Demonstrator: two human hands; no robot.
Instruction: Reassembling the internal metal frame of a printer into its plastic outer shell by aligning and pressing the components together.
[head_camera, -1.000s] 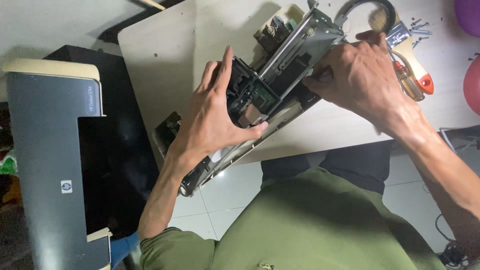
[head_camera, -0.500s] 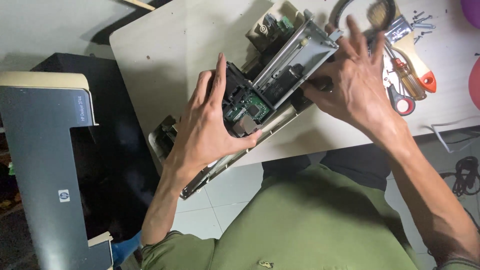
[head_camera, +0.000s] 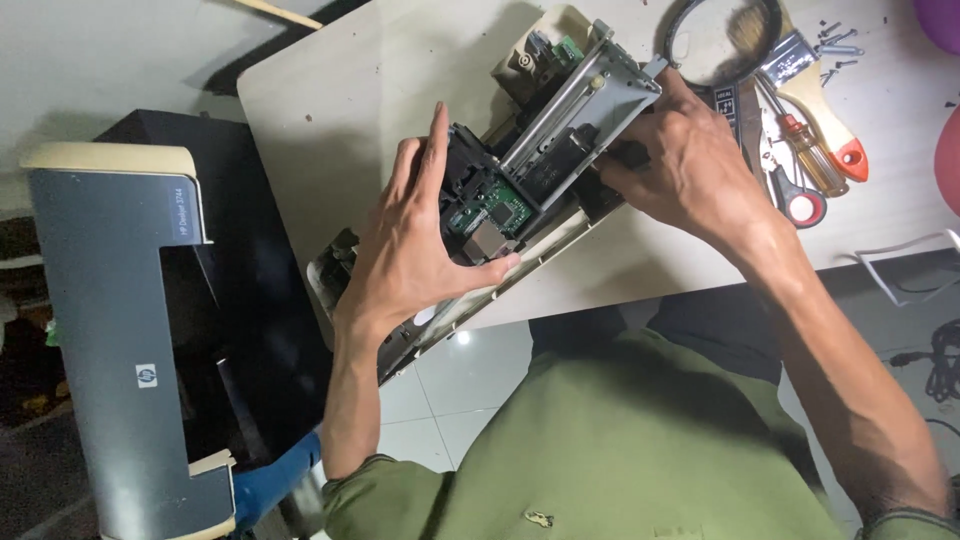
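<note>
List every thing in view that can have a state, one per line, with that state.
Printer chassis: cover off, insides bare, lying slantwise over the table edge.
Green circuit board: exposed.
Printer cover: removed, lying left of the table.
Left hand: spread flat on the chassis.
Right hand: gripping the chassis's right end.
Scissors: closed, flat on the table.
Paintbrush: lying unused.
Screwdriver: lying unused.

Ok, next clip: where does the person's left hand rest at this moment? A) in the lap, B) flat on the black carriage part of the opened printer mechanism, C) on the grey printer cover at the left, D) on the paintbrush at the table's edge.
B: the left hand lies spread over the black carriage of the opened printer mechanism, thumb near its green circuit board, away from the paintbrush and the grey cover.
</note>
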